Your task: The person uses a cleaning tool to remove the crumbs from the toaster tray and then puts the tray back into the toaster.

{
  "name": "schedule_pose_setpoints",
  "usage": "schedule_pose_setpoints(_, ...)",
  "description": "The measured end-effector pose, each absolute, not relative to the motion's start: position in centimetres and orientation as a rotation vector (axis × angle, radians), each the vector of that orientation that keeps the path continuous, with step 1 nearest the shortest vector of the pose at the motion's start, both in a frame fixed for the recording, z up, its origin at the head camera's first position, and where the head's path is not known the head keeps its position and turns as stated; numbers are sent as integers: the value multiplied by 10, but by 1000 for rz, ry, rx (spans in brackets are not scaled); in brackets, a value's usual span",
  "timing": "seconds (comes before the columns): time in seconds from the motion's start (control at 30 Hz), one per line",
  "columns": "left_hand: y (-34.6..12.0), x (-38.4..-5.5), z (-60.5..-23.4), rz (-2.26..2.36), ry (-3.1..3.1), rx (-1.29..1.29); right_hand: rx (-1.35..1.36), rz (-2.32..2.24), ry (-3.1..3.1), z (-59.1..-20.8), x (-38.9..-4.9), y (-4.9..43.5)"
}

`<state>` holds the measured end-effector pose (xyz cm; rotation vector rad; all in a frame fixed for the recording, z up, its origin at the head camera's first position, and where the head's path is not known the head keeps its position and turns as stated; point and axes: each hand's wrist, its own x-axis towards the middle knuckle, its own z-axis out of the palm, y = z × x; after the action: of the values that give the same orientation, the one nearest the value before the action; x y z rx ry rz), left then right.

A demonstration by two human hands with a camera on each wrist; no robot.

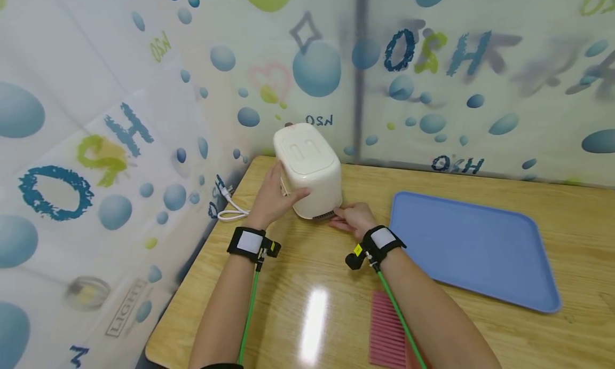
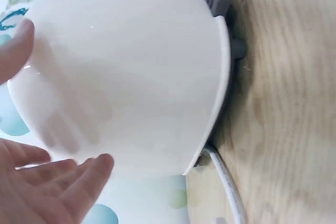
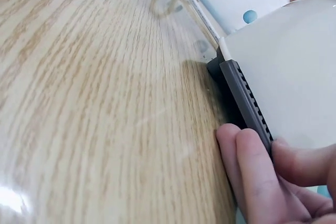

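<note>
Forward reach forearms (image 1: 221, 307), left fingers (image 2: 90, 181) loosely spread beside white appliance (image 1: 309, 169), right fingers (image 3: 255, 158) pinching dark ledge (image 3: 242, 92)

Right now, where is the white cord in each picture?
Head: left of centre, the white cord lies beside the left hand.
Left wrist: bottom, right of centre, coming from under the white appliance.
Right wrist: near the top, right of centre.
Shared landmark: the white appliance.

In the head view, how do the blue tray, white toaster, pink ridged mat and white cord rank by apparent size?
Largest to smallest:
Blue tray
White toaster
Pink ridged mat, visible part only; full size unsure
White cord
</note>
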<state>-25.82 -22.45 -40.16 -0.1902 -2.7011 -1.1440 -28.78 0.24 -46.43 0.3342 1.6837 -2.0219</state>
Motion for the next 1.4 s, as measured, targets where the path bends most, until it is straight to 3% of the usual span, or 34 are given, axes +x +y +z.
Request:
schedule_pose_setpoints(0.3, -215, -238, -433, -1291, -2807, 178, 277, -1899, 1747, -461, -290, 10)
schedule_pose_setpoints(0.5, -192, -236, -457, -1941, -2774, 290, 257, -1850, 1791, -459, -290, 12)
schedule_pose_setpoints(0.67, -179, -239, -466, -2180, -2618, 436, 240, -1822, 1821, -458, -288, 13)
schedule_pose_setpoints(1.4, -174, -242, -462, -2247, -2746, 414, 223, -1672, 1940, -451, -288, 18)
